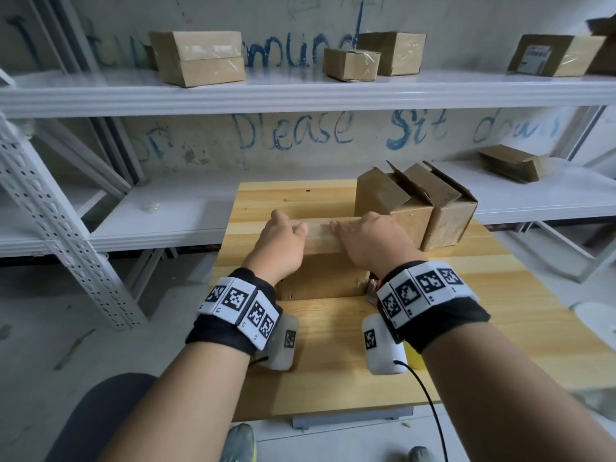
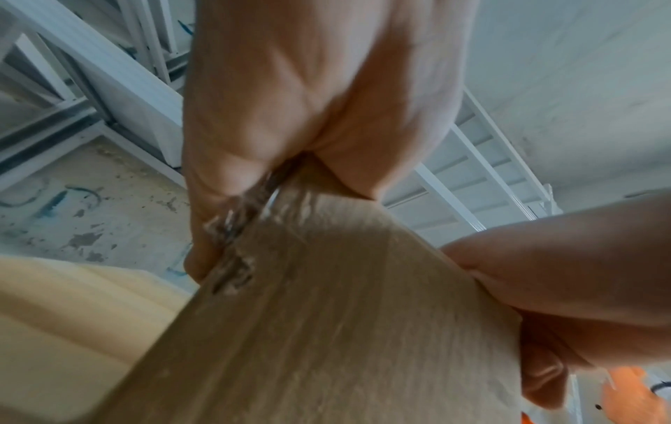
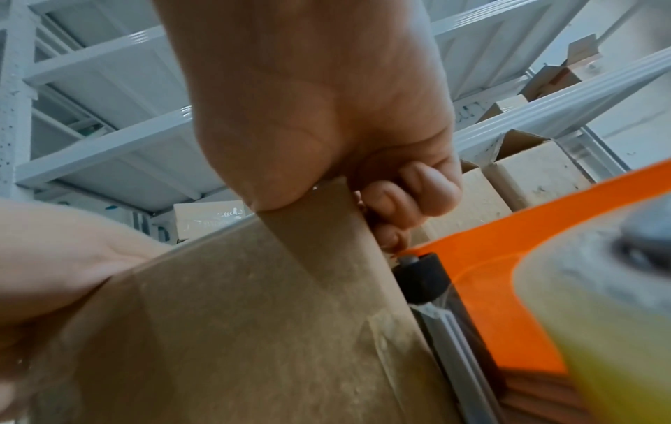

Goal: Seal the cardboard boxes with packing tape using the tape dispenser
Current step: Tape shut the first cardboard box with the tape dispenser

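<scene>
A closed cardboard box (image 1: 320,275) stands in the middle of the wooden table (image 1: 326,361). My left hand (image 1: 283,238) grips its top left corner, fingers bent over the far side. In the left wrist view my left hand (image 2: 308,100) covers crinkled clear tape (image 2: 232,229) along the box (image 2: 345,330) edge. My right hand (image 1: 370,235) grips the top right corner; in the right wrist view its fingers (image 3: 410,195) curl round the box (image 3: 236,330) side. An orange tape dispenser (image 3: 508,287) with a yellowish roll (image 3: 599,344) lies right of the box, mostly hidden behind my right wrist in the head view.
Two cardboard boxes with open flaps (image 1: 416,208) stand close behind my right hand on the table. White metal shelves (image 1: 300,91) behind the table carry several more boxes. Flattened cardboard (image 1: 513,165) lies on the lower shelf at the right. A chair seat (image 1: 100,418) is at the lower left.
</scene>
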A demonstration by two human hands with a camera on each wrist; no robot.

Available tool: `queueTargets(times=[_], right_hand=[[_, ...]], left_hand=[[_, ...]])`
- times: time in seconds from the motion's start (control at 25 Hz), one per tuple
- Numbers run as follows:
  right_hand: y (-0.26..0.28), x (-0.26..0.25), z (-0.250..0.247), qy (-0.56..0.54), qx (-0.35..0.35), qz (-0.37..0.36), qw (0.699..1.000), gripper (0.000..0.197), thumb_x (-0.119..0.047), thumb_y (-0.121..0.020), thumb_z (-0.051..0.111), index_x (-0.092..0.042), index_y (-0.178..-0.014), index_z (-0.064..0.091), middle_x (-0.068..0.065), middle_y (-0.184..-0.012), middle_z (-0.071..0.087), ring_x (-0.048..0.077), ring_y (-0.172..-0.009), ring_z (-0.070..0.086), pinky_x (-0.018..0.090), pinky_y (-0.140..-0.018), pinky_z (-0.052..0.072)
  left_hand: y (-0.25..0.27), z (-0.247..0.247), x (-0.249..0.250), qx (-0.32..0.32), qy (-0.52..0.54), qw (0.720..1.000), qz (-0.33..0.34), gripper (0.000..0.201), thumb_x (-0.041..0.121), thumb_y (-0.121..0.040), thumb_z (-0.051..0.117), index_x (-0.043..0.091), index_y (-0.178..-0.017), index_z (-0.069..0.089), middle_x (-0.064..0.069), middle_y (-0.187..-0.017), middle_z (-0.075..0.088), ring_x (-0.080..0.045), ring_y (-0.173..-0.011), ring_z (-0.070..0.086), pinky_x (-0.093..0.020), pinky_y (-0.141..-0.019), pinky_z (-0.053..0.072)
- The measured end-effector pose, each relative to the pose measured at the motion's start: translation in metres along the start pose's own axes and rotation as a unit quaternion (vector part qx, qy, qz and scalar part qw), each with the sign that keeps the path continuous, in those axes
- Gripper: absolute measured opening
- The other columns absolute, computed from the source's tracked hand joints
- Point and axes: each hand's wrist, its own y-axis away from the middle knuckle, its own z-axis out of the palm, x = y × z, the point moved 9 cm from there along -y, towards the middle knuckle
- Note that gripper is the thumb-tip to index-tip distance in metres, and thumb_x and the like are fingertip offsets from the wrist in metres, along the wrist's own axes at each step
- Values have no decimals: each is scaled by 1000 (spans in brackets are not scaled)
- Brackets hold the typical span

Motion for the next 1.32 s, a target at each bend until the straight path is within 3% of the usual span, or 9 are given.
queueTargets(times=[0.12, 0.28, 0.48, 0.64, 0.76, 0.92, 1.08, 1.2, 1.32], right_hand=[[-2, 1, -2, -7, -29, -16, 999, 58, -54, -101, 33, -6, -127, 52, 14, -118, 57, 26, -94, 52, 33, -74, 39], [3, -3, -10, 12, -46, -51, 998, 47, -39, -107, 27, -8, -134, 51, 17, -128, 56, 32, -112, 55, 39, -92, 49], [5, 3, -12, -5, -33, -15, 999, 39, -24, -108, 27, -3, -132, 49, 18, -126, 54, 31, -115, 55, 39, -97, 49], [10, 15, -15, -56, -48, 9, 997, 35, -15, -106, 30, 1, -128, 52, 21, -122, 57, 36, -112, 56, 37, -89, 48], [22, 35, -25, -158, -56, 20, 986, 37, -26, -104, 34, 0, -118, 56, 23, -109, 66, 40, -100, 64, 50, -89, 53], [64, 60, -37, -74, -66, -10, 995, 24, -31, -95, 54, -18, -113, 50, 0, -94, 59, 16, -83, 60, 34, -69, 52], [99, 73, -15, 104, -91, -7, 990, 59, -69, -76, 59, -25, -109, 41, 0, -105, 43, 23, -102, 45, 45, -88, 48], [99, 82, -10, 27, -64, 9, 998, 87, -71, -64, 71, -23, -124, 29, 4, -115, 33, 29, -110, 47, 47, -92, 50], [96, 94, 3, 7, -118, 8, 993, 125, -76, -55, 73, -29, -151, 7, 9, -136, 31, 31, -126, 44, 43, -101, 48]], left_hand=[[-2, -4, -5, 9, 32, 999, 1, 37, 36, -108, 33, 14, -136, 41, -9, -123, 58, -21, -97, 54, -31, -76, 40], [-1, -7, -11, 45, 68, 997, -2, 32, 32, -109, 33, 16, -132, 48, -4, -112, 58, -10, -81, 52, -26, -61, 38], [1, -7, -12, 66, 104, 992, 11, 34, 27, -109, 31, 15, -134, 51, -6, -122, 57, -19, -95, 52, -28, -78, 39], [2, -1, -11, 35, 105, 994, -3, 42, 31, -110, 26, 13, -147, 35, -9, -136, 52, -18, -102, 47, -31, -85, 36], [3, 0, -11, 21, 93, 995, -22, 48, 34, -110, 23, 11, -152, 20, -7, -122, 54, -16, -87, 53, -35, -79, 40], [4, 1, -6, 4, 60, 998, -21, 55, 35, -110, 22, 15, -159, 6, -11, -140, 52, -25, -100, 52, -34, -78, 37], [2, 1, -4, -6, 30, 999, -12, 51, 38, -110, 21, 19, -157, 16, -10, -148, 47, -23, -103, 53, -33, -82, 37], [-1, 2, -4, -19, -2, 1000, -3, 48, 40, -110, 21, 20, -153, 23, -7, -127, 55, -13, -81, 53, -34, -69, 39], [-12, 1, -5, -35, -31, 999, 6, 49, 41, -109, 21, 21, -155, 22, -10, -142, 51, -18, -90, 54, -34, -77, 39]])
